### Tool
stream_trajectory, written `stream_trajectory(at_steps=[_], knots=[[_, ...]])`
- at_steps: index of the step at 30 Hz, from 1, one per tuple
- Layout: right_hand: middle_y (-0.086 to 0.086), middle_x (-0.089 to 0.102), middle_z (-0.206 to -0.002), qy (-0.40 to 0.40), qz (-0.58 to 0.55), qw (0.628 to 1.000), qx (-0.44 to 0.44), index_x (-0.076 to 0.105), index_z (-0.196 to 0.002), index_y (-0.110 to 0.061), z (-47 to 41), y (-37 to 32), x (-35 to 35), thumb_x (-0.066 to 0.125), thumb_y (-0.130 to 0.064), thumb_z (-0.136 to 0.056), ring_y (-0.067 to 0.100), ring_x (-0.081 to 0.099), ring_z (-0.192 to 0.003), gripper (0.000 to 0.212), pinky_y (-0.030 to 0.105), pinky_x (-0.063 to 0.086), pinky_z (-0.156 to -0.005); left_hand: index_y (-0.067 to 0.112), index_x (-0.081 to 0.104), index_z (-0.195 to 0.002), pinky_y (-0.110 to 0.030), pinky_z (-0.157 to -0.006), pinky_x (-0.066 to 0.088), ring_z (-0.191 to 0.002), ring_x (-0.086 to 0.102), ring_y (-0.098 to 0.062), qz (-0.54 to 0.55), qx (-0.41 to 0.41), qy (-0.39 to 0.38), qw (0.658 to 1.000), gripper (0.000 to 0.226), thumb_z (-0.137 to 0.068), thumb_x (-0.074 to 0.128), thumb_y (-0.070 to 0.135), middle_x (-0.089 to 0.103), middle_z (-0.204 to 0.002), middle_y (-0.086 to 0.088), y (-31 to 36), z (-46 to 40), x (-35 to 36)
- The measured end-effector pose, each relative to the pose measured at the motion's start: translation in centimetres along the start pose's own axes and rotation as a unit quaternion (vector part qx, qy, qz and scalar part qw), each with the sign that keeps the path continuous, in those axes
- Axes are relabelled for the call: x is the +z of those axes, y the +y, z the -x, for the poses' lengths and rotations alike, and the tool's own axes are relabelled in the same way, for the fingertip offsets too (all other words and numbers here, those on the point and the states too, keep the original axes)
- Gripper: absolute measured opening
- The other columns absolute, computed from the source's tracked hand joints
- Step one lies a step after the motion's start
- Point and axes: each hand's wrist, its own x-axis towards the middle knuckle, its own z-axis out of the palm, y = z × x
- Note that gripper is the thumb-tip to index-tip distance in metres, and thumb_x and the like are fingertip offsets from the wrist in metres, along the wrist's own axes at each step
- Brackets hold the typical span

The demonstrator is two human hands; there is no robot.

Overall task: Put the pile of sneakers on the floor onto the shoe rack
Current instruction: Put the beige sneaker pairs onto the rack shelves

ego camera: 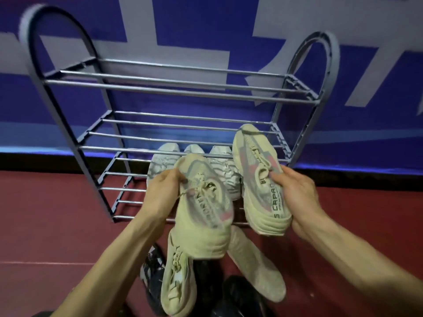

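My left hand (161, 188) grips one beige sneaker (206, 216) by its collar, toe pointing away from me. My right hand (295, 186) holds a matching beige sneaker (258, 179) with pink and grey panels, toe toward the rack. Both are raised in front of the grey metal shoe rack (174, 88), at the height of its lower shelves. Three white-grey sneakers (224, 172) stand in a row on the bottom shelf, partly hidden behind the held pair. On the floor below lie two more beige sneakers (178, 280) (256, 264) and dark shoes (152, 271).
The rack has three tiers of bars; the top and middle tiers (183, 129) hold nothing. It stands against a blue and white banner wall (206, 30). The floor is dark red (57, 225). A black shoe (242, 296) lies by the bottom edge.
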Motion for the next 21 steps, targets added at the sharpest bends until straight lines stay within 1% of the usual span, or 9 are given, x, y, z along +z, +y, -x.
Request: stream_trajectory(at_steps=[3,5,7,8,9,11,14,17,21], knots=[[0.016,0.076,-0.086,0.005,-0.015,0.999,0.033,0.077,-0.080,-0.008,-3.8,-2.5,0.5,0.071,-0.010,-0.072,0.034,0.072,-0.088,0.010,0.058,0.056,-0.084,0.016,0.066,-0.067,-0.048,-0.075,0.051,-0.072,0.059,-0.026,0.022,0.023,0.004,0.999,0.018,-0.067,0.055,0.030,0.066,-0.075,-0.013,1.2,-0.3,0.1],[0.013,0.077,-0.088,-0.018,-0.053,0.997,0.057,0.075,-0.088,-0.004,-6.3,-4.2,0.9,0.073,-0.014,-0.075,0.031,0.073,-0.087,0.017,0.053,0.057,-0.085,0.019,0.069,-0.070,-0.046,-0.072,0.052,-0.073,0.059,-0.025,0.000,0.063,-0.009,0.998,0.019,-0.068,0.056,0.034,0.066,-0.075,-0.012,3.1,-2.0,1.7],[0.011,0.075,-0.091,-0.015,-0.057,0.998,0.032,0.070,-0.095,-0.007,-8.2,-4.8,1.3,0.066,-0.025,-0.085,0.027,0.070,-0.086,0.021,0.047,0.056,-0.087,0.022,0.064,-0.114,-0.039,-0.058,0.053,-0.062,0.060,-0.023,-0.011,0.079,-0.044,0.996,0.038,-0.080,0.060,0.038,0.066,-0.079,-0.018,5.1,-5.3,3.8],[0.012,0.073,-0.100,0.005,0.006,1.000,-0.005,0.067,-0.100,-0.010,-8.6,-4.5,1.6,0.063,-0.034,-0.086,0.028,0.068,-0.092,0.028,0.047,0.053,-0.091,0.020,0.040,-0.142,-0.033,-0.052,0.053,-0.061,0.062,-0.023,-0.011,0.067,-0.055,0.996,0.064,-0.085,0.060,0.041,0.066,-0.084,-0.018,6.1,-7.1,4.9],[0.013,0.069,-0.113,0.024,0.111,0.992,-0.048,0.064,-0.110,-0.012,-8.4,-3.8,1.8,0.060,-0.041,-0.084,0.030,0.064,-0.103,0.039,0.045,0.049,-0.095,0.016,0.013,-0.152,-0.032,-0.056,0.055,-0.072,0.067,-0.026,-0.027,0.059,-0.049,0.997,0.083,-0.087,0.058,0.045,0.066,-0.097,-0.018,6.8,-8.7,5.7],[0.013,0.053,-0.137,0.042,0.323,0.935,-0.138,0.051,-0.135,-0.015,-6.8,-1.5,2.2,0.059,-0.041,-0.085,0.030,0.049,-0.126,0.057,0.042,0.040,-0.105,0.014,0.008,-0.153,-0.037,-0.081,0.053,-0.105,0.064,-0.035,-0.180,0.106,-0.019,0.978,0.091,-0.084,0.056,0.051,0.062,-0.120,-0.020,6.5,-9.6,6.5],[0.011,0.032,-0.148,0.015,0.386,0.893,-0.229,0.033,-0.148,-0.016,-5.2,0.6,1.8,0.068,-0.035,-0.080,0.028,0.032,-0.139,0.079,0.043,0.026,-0.117,0.021,0.043,-0.134,-0.039,-0.096,0.046,-0.114,0.054,-0.036,-0.370,0.222,-0.047,0.901,0.080,-0.065,0.051,0.061,0.059,-0.118,-0.020,3.2,-6.7,7.0],[0.012,0.031,-0.150,-0.012,0.379,0.895,-0.235,0.039,-0.144,-0.013,-6.6,0.4,1.1,0.071,-0.032,-0.079,0.026,0.034,-0.138,0.075,0.028,0.025,-0.112,0.018,0.044,-0.135,-0.040,-0.103,0.041,-0.117,0.046,-0.036,-0.404,0.282,-0.053,0.869,0.071,-0.072,0.062,0.045,0.047,-0.122,-0.020,1.6,-5.4,7.6],[0.014,0.036,-0.141,-0.012,0.376,0.901,-0.216,0.044,-0.135,-0.010,-8.8,-0.3,1.5,0.065,-0.034,-0.084,0.032,0.041,-0.130,0.061,0.037,0.034,-0.109,0.012,0.054,-0.110,-0.046,-0.093,0.046,-0.106,0.052,-0.040,-0.390,0.311,0.019,0.866,0.060,-0.067,0.054,0.053,0.049,-0.120,-0.019,2.9,-6.2,10.8]])
